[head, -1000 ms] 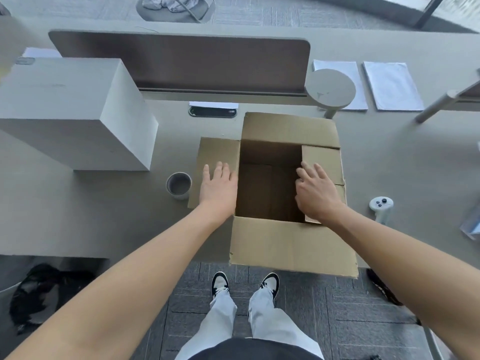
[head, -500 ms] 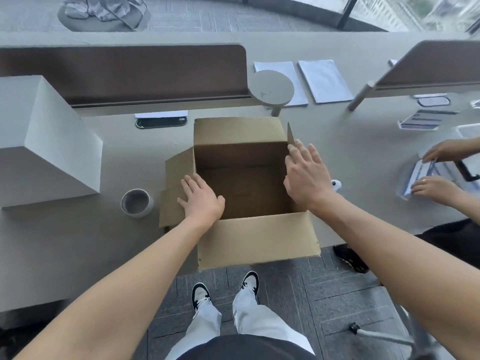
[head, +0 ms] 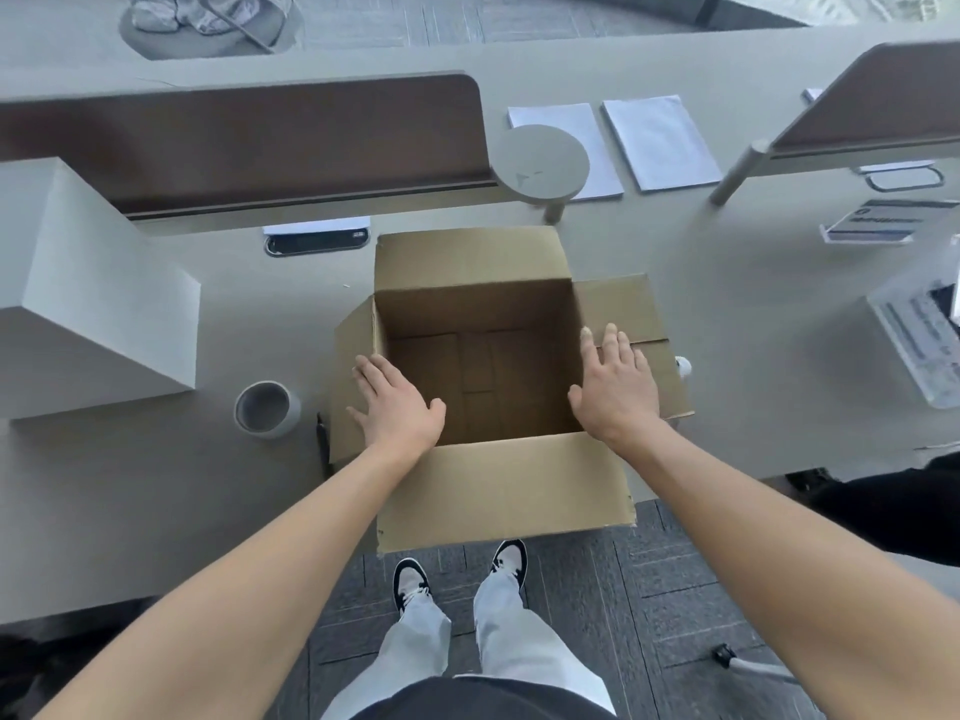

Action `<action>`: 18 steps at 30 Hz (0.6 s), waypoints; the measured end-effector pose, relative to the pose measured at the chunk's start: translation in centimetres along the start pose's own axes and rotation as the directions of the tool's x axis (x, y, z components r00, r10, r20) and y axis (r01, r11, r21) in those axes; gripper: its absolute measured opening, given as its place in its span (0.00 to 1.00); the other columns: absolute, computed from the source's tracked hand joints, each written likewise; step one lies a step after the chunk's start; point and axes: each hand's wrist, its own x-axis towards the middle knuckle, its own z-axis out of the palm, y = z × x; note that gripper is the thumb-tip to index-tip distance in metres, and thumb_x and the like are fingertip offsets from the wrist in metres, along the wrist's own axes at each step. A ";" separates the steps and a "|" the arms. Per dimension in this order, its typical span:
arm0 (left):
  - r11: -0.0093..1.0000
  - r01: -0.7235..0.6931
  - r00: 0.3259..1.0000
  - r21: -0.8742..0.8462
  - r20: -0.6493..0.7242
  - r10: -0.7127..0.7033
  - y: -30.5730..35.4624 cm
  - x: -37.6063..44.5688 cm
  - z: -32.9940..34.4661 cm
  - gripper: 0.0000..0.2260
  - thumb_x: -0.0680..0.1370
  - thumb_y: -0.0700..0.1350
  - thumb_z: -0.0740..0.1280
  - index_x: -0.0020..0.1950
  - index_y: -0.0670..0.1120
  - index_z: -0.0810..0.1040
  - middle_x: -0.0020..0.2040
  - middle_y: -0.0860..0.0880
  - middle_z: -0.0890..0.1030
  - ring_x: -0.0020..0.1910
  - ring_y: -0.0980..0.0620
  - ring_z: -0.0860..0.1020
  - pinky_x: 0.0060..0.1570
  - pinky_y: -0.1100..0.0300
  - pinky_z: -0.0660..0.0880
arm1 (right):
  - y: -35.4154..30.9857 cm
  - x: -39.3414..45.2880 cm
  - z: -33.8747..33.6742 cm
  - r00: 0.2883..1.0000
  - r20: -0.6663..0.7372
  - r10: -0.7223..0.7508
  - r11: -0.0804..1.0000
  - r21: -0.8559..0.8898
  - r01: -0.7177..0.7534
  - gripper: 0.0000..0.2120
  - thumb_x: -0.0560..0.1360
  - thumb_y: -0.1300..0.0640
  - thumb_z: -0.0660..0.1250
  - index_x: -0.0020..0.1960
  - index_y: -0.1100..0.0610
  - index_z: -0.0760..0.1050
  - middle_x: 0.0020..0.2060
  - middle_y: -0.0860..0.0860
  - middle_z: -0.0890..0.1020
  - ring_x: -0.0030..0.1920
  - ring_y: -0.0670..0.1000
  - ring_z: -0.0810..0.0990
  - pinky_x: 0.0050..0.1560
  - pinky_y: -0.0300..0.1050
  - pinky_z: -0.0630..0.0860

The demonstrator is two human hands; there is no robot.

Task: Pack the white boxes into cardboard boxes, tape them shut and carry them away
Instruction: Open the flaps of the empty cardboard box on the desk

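Both side flaps of the cardboard box [head: 475,356] now lie folded outward, the right one no longer covering the opening. The left hand [head: 397,407] and right hand [head: 618,387] press them down, fingers spread flat, gripping nothing. The white box [head: 98,293] waits on the tabletop [head: 156,485], ready for packing.

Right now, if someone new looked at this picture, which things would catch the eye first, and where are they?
The open, empty carton sits at the near edge of the desk, in the middle of the view. The left hand and the right hand press its side flaps flat outward. A big white box stands at the far left, with a tape roll between it and the carton.
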 end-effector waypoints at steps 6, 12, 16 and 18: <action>1.000 -0.002 1.000 0.029 -0.020 0.003 -0.1 0.1 0.8 0.48 0.79 0.58 0.65 0.79 0.39 0.33 0.80 0.40 0.33 0.80 0.40 0.37 0.77 0.39 0.47 | -2.1 0.7 2.4 0.997 0.031 0.075 0.984 0.158 -0.079 0.44 0.81 0.45 0.58 0.81 0.62 0.33 0.81 0.61 0.40 0.82 0.60 0.42 0.81 0.54 0.48; 0.999 -0.008 0.999 0.048 -0.033 0.010 -0.1 0.1 1.1 0.49 0.77 0.59 0.65 0.79 0.40 0.32 0.79 0.40 0.32 0.80 0.40 0.38 0.78 0.43 0.45 | -2.4 0.8 3.6 0.996 0.035 0.085 0.957 0.275 -0.091 0.46 0.82 0.39 0.54 0.79 0.61 0.27 0.80 0.60 0.32 0.81 0.58 0.35 0.81 0.52 0.43; 0.999 -0.007 1.000 0.043 -0.024 0.008 -0.1 0.1 0.9 0.50 0.77 0.60 0.65 0.79 0.41 0.31 0.79 0.40 0.32 0.80 0.41 0.38 0.78 0.45 0.44 | -2.2 0.7 3.7 0.997 0.033 0.070 0.955 0.287 -0.077 0.47 0.81 0.38 0.55 0.79 0.60 0.26 0.80 0.59 0.32 0.81 0.58 0.34 0.81 0.53 0.42; 0.999 -0.008 1.000 0.048 -0.021 0.009 -0.2 0.0 0.7 0.50 0.77 0.61 0.65 0.79 0.41 0.32 0.80 0.40 0.33 0.80 0.41 0.38 0.78 0.46 0.44 | -2.3 0.6 3.4 0.996 0.034 0.077 0.960 0.268 -0.083 0.47 0.81 0.39 0.56 0.80 0.61 0.27 0.80 0.60 0.33 0.81 0.59 0.35 0.81 0.55 0.43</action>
